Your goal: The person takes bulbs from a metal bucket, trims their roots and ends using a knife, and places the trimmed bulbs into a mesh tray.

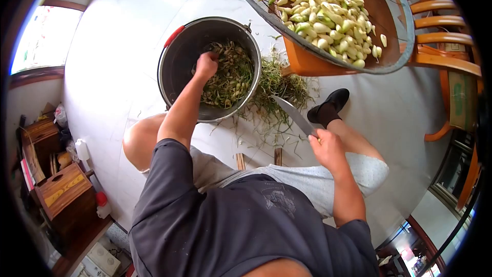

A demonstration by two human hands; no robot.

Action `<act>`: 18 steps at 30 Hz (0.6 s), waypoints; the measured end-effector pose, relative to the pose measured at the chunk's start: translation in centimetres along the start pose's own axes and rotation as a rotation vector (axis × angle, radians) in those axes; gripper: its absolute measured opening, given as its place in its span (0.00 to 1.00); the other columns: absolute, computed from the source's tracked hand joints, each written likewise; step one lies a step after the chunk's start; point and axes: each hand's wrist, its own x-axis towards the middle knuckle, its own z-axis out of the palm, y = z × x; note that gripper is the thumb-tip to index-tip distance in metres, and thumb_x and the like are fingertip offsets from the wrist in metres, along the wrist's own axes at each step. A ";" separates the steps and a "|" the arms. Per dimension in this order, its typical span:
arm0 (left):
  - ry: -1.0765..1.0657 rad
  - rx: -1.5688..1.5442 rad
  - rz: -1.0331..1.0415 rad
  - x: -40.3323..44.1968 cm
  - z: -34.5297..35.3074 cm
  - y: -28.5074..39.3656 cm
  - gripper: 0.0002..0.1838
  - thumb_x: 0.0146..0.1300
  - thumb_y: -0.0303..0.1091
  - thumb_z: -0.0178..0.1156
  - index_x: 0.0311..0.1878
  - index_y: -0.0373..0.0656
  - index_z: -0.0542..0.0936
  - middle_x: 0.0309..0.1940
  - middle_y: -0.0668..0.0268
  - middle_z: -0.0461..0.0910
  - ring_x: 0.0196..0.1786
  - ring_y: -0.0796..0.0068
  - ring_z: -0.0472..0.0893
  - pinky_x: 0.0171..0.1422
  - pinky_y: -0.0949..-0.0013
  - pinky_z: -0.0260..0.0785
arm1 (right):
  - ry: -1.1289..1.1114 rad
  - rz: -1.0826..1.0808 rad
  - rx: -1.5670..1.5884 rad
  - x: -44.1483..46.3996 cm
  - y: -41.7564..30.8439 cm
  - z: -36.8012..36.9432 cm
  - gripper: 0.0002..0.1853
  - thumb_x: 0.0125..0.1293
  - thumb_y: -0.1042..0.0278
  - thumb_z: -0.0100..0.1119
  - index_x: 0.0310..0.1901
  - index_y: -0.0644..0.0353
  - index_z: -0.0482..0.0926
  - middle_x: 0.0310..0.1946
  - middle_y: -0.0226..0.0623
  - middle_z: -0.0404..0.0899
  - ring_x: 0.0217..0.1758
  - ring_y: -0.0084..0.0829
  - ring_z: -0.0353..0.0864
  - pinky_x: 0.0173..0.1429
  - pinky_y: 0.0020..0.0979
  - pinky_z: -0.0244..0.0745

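Observation:
My left hand (pixel 207 64) reaches down into a metal bucket (pixel 171 56) with a red sleeve on its handle. Its fingers look curled in at the heap of small onion-like bulbs (pixel 230 66) with green stems; whatever they hold is hidden. My right hand (pixel 328 149) grips a knife (pixel 293 114) by its handle over my right leg, the broad blade slanting up and left. Beneath the blade tip, a pile of cut green stems and roots (pixel 279 84) lies on the floor beside the bucket.
A round sieve-like tray (pixel 328 56) of trimmed pale bulbs (pixel 328 18) rests at the upper right on a wooden chair (pixel 435 20). Wooden stool ends (pixel 278 157) show between my legs. A wooden cabinet (pixel 64 190) stands at the left. Scraps lie scattered on the tiled floor (pixel 133 25).

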 end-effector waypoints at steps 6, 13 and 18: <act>-0.081 0.250 -0.023 0.2 2.4 0.5 0.15 0.55 0.27 0.60 0.48 0.42 0.80 0.44 0.48 0.79 0.47 0.48 0.78 0.49 0.52 0.70 | 0.014 -0.066 -0.007 1.1 0.2 1.0 0.11 0.59 0.65 0.57 0.29 0.67 0.74 0.24 0.51 0.75 0.29 0.50 0.75 0.35 0.42 0.69; -0.044 0.129 -0.024 0.1 0.6 0.8 0.12 0.55 0.31 0.62 0.44 0.45 0.82 0.43 0.54 0.80 0.45 0.50 0.78 0.51 0.55 0.71 | 0.031 -0.079 -0.024 0.9 -0.2 0.9 0.10 0.59 0.65 0.57 0.31 0.66 0.76 0.26 0.50 0.76 0.31 0.48 0.77 0.35 0.40 0.70; -0.031 -0.162 0.025 -3.5 -4.9 3.9 0.12 0.58 0.30 0.61 0.44 0.38 0.80 0.29 0.59 0.82 0.30 0.66 0.80 0.36 0.66 0.72 | 0.094 -0.177 -0.003 0.1 -0.5 0.8 0.10 0.59 0.66 0.57 0.33 0.65 0.78 0.26 0.50 0.77 0.31 0.47 0.78 0.35 0.40 0.71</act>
